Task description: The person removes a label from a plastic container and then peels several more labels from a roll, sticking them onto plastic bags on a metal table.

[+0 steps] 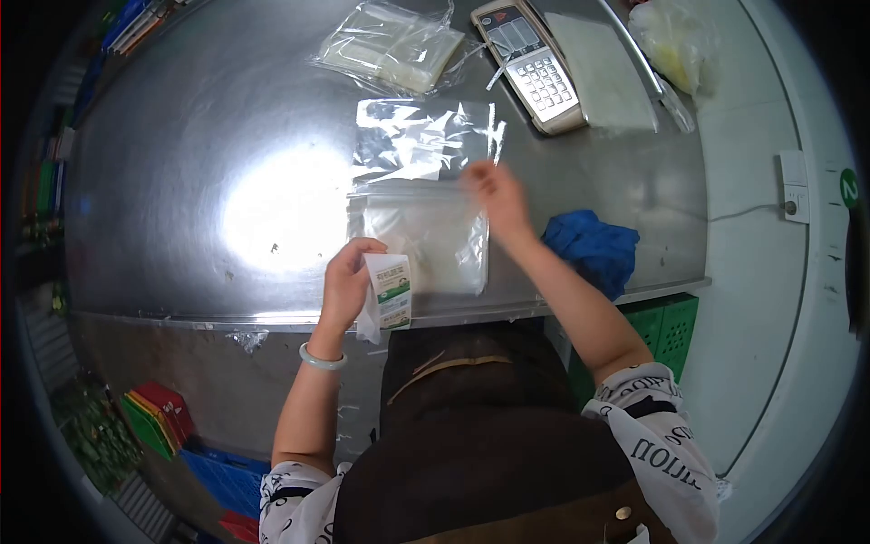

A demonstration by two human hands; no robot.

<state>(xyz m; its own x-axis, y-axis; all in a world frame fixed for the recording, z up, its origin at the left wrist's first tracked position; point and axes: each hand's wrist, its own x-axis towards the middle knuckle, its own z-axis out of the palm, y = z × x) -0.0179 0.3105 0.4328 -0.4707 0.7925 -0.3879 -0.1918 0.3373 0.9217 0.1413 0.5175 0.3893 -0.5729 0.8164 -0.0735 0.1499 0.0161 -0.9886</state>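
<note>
My left hand (344, 283) is closed on a strip of white labels (393, 281) with green print, near the table's front edge. The strip hangs down, and part of its backing curls below my fingers. Clear plastic bags (435, 231) lie flat on the metal table in front of me, their shiny upper part (399, 136) stretching away from me. Over the right side of these bags is my right hand (497, 195), smeared by motion. Its fingers look bent, but whether they hold anything cannot be made out.
A crumpled blue cloth (591, 252) lies right of the bags on the metal table (163, 181). Farther back are a keypad device (542, 83), a packet of clear bags (394, 47) and a pale flat sheet (605, 77). Green crates (666, 331) stand below the right edge.
</note>
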